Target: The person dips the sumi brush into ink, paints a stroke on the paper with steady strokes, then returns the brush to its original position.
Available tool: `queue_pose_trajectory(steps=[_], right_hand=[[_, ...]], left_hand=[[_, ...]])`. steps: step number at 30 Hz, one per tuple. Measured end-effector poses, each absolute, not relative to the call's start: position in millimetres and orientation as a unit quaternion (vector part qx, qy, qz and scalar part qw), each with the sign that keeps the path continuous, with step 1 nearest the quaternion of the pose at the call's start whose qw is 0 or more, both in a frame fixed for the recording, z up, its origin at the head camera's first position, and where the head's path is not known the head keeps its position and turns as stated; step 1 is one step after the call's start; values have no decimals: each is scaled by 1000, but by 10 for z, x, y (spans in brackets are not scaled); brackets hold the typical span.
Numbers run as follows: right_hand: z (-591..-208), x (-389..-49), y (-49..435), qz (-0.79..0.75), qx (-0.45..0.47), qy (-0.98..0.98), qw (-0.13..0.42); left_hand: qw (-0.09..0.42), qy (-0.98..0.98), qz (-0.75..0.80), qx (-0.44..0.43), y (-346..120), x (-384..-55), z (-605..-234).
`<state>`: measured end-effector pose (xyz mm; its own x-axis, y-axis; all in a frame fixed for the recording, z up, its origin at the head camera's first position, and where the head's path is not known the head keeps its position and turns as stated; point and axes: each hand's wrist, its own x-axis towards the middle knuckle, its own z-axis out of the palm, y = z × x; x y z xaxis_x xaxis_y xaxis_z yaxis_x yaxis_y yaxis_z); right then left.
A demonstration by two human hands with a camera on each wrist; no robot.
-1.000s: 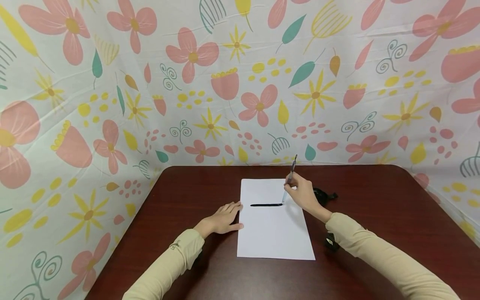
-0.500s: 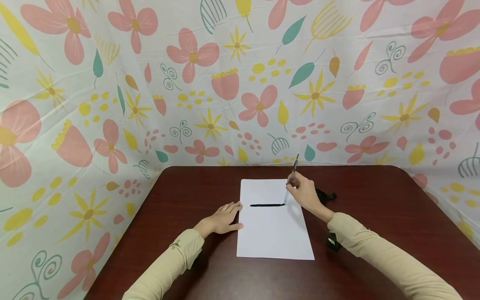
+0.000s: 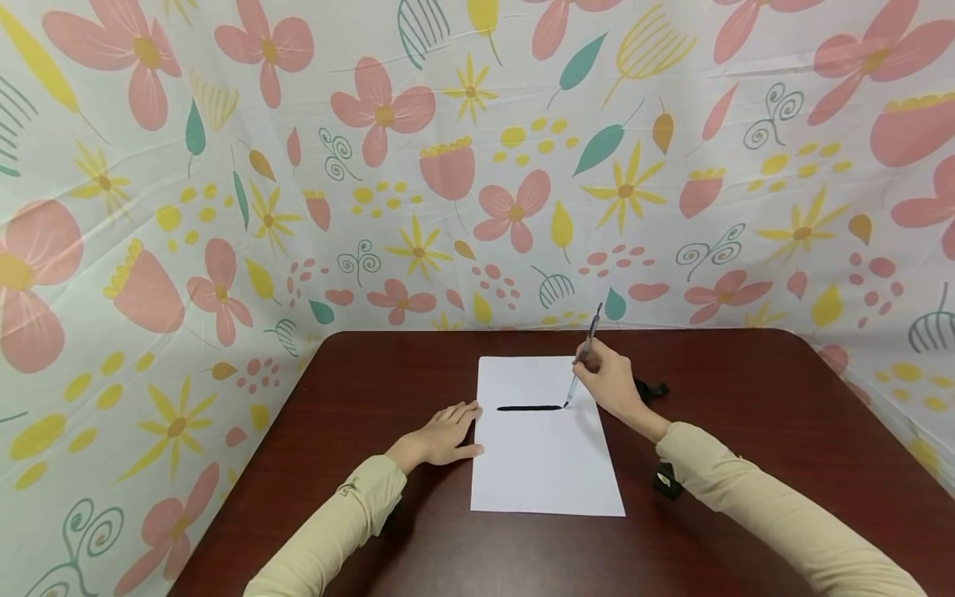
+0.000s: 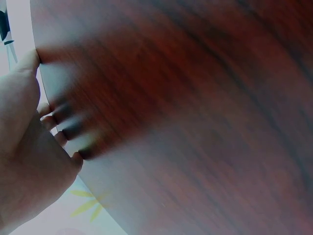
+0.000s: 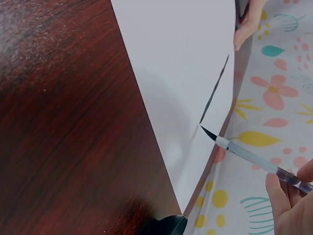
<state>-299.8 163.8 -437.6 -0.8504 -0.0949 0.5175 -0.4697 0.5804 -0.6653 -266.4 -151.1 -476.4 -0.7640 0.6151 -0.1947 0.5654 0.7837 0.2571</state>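
Observation:
My right hand [image 3: 612, 383] pinches a slim brush pen [image 5: 249, 157] with a clear barrel and a black bristle tip. The tip is at the right end of a thick black line [image 3: 528, 408]; I cannot tell if it touches the surface. That line runs straight across the upper part of a white sheet of paper [image 3: 548, 464]. At the sheet's left edge my left hand [image 3: 445, 435] lies flat, fingers spread, with its fingertips and thumb on the margin. In the left wrist view the same hand [image 4: 29, 132] is seen from the side, beside bare tabletop.
The sheet lies on a dark red-brown wooden table [image 3: 336, 381]. A black object [image 3: 655, 389], partly hidden behind my right wrist, lies right of the paper. A small dark item [image 3: 666, 481] shows beside my right sleeve. Flower-patterned cloth [image 3: 477, 166] hangs behind the table.
The brush pen's tip moves slightly right to the line's end, then a touch back left. Its upper end leans further right with my right hand. My left hand stays put.

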Motion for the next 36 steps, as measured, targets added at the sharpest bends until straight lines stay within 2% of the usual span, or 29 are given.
queue_pose_trajectory(steps=[16, 30, 36], right_hand=[[-4383, -2948, 1741, 461, 177, -823, 280], [-4392, -2959, 1866, 500, 188, -803, 265], [-4242, -2851, 1838, 497, 197, -799, 276]], left_hand=[[128, 938, 89, 310, -1543, -2744, -4913], [130, 933, 94, 321, -1514, -2660, -4779], [132, 932, 96, 324, -1534, -2674, -4802]])
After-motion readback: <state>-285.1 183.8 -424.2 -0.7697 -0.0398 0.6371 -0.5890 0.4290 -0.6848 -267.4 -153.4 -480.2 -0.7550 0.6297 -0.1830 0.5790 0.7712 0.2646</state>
